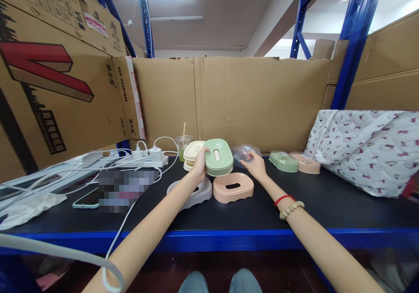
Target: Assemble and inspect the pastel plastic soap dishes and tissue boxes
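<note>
My left hand point(200, 164) is closed on the left edge of a green oval plastic cover point(219, 164), tilted towards me, with a slot in its top. Behind the fingers sit stacked cream plastic pieces point(194, 150). My right hand point(255, 164) has thumb and fingers curled at the edge of a clear plastic cover point(245, 152) lying towards the back of the table. Just below the green cover rests a pink slotted cover point(234, 192). Beside it, a grey slotted cover point(203, 192) is partly hidden by my left forearm.
Green point(284, 161) and pink point(306, 163) pieces with clear tops lie at the right, near a patterned quilted bag point(363, 153). At the left are a phone point(87, 199), a power strip point(140, 163) and white cables. A drink cup point(183, 147) stands near the cardboard wall point(262, 101).
</note>
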Demonstrator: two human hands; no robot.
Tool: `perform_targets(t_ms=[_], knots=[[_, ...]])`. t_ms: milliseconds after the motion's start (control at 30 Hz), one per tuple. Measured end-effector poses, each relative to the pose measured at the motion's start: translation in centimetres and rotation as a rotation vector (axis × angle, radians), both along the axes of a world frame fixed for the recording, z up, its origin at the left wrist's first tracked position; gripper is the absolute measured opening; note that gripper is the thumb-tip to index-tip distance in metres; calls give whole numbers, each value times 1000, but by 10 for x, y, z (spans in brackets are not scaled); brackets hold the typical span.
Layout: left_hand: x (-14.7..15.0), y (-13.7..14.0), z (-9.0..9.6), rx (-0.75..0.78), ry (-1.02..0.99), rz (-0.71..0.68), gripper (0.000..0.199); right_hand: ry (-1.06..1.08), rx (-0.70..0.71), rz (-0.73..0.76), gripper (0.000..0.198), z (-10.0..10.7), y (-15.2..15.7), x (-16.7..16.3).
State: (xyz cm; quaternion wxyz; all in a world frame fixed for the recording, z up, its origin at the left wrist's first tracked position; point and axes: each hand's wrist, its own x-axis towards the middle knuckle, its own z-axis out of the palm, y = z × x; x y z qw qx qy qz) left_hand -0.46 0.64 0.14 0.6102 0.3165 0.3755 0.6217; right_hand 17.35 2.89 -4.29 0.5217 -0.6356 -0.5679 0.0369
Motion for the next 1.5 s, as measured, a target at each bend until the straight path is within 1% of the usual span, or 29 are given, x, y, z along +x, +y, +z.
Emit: perform_targets(t_ms=[33,100,167,267,333,433,500,600,667,767,900,1000,1133,1267,1400,1467,1500], knots=[[0,0,0,-4,2,6,10,-18,-2,-18,19,0,-1,0],[0,1,-1,-12,7,16,12,-43,-1,-58,19,1,-3,0],[0,2,-1,-20,15,23,12,-95,-3,-105,30,1,-5,2],[1,3,-2,-25,30,27,13,-270,-41,-196,53,0,-6,5],[1,3,-3,-22,39,27,15,-412,-48,-230,63,-1,-4,8],[2,3,-3,-17,51,22,16,-651,-25,-174,73,-4,-1,10],[1,3,-3,-12,61,4,15,-811,-65,-124,78,-5,2,8],[0,2,-2,-3,85,-65,13,-915,-149,-113,85,-6,5,2],[-1,2,-2,4,94,-107,15,-945,-160,-127,86,-5,6,0],[-1,1,-1,9,97,-125,17,-1031,-139,-131,87,-4,9,0],[0,-1,0,-8,102,-147,15,-1202,-76,-48,83,0,16,6],[1,-3,1,-10,91,-148,11,-1278,-77,11,76,2,22,6],[0,-5,2,6,73,-154,12,-1271,-56,25,69,4,29,3],[1,-3,0,2,70,-156,11,-1272,-42,16,66,-1,37,6],[0,-1,-3,5,77,-175,12,-1322,94,15,63,-10,47,14],[0,0,-4,14,71,-180,14,-1315,155,23,60,-12,49,16],[0,1,-5,18,67,-179,14,-1290,163,19,58,-12,49,16]])
